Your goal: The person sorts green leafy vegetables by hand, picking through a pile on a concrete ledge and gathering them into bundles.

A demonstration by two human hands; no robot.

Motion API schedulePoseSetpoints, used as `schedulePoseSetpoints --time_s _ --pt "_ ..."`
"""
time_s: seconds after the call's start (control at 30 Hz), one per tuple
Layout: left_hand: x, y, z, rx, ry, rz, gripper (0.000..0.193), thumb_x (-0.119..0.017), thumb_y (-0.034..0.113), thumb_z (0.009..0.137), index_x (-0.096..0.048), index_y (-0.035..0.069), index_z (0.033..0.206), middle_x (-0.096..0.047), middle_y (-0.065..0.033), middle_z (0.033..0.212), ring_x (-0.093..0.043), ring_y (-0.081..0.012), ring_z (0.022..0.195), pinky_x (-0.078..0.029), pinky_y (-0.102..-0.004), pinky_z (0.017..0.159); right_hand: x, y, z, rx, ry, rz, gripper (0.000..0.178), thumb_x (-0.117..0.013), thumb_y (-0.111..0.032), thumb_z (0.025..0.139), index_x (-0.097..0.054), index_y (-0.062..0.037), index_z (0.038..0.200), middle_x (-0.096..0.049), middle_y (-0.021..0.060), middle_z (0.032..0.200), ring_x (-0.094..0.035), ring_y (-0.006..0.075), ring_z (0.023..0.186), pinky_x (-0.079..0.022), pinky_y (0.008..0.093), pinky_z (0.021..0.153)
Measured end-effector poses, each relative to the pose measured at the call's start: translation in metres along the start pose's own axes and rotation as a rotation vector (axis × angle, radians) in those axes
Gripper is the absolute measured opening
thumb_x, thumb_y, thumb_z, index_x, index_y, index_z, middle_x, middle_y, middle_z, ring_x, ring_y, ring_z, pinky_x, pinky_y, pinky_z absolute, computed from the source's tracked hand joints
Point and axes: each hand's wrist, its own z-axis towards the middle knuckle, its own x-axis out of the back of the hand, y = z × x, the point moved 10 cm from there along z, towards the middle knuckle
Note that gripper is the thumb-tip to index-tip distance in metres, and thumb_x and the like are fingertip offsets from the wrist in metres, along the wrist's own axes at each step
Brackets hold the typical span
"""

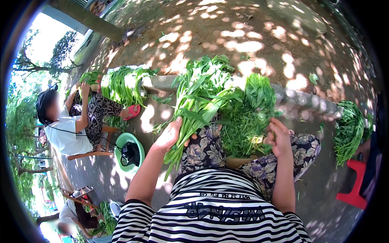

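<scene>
A seated person's left hand [169, 135] is clenched around the stems of a bunch of long-leaved greens [198, 99], which fans upward over the left knee. The right hand [278, 137] curls closed on fine stalks at the edge of a heap of cut greens [247, 121] piled in the lap, just beside the held bunch. Another person [67, 121] sits to the left on a low wooden stool beside a green basin [139, 148]; a red plastic stool [353, 184] stands at right
</scene>
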Motion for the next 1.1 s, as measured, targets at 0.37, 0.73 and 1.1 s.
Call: schedulePoseSetpoints --time_s 0.37,0.73,1.1 --pt "0.003 -0.007 0.003 0.015 0.034 0.02 0.06 -0.021 0.048 0.092 -0.057 0.0 0.092 -0.06 -0.0081 0.067 -0.052 -0.0119 0.049 -0.044 -0.0237 0.048 -0.167 0.103 -0.039 -0.377 -0.526 -0.013 0.027 -0.058 -0.013 0.084 -0.05 0.0028 0.104 -0.042 -0.0012 0.064 -0.033 0.0027 0.044 -0.021 0.0186 0.037" --pt "-0.008 0.006 -0.008 -0.228 0.103 0.237 0.029 -0.062 0.011 0.076 -0.055 -0.002 0.1 -0.059 -0.0059 0.083 -0.053 -0.009 0.067 -0.046 -0.0234 0.06 -0.182 0.113 -0.012 -0.241 -0.382 0.029 0.012 -0.059 -0.014 0.082 -0.058 -0.0019 0.082 -0.04 -0.0037 0.051 -0.03 0.0037 0.037 -0.019 0.021 0.034" --pt "0.015 -0.006 -0.012 -0.263 0.392 -0.133 0.027 -0.036 0.021 0.094 -0.05 0.001 0.105 -0.057 -0.0048 0.085 -0.055 -0.0099 0.067 -0.048 -0.0227 0.056 -0.171 0.121 -0.016 -0.302 -0.506 0.131 0.008 -0.055 -0.011 0.086 -0.053 -0.0054 0.081 -0.036 -0.005 0.057 -0.028 0.0019 0.042 -0.018 0.0199 0.037"
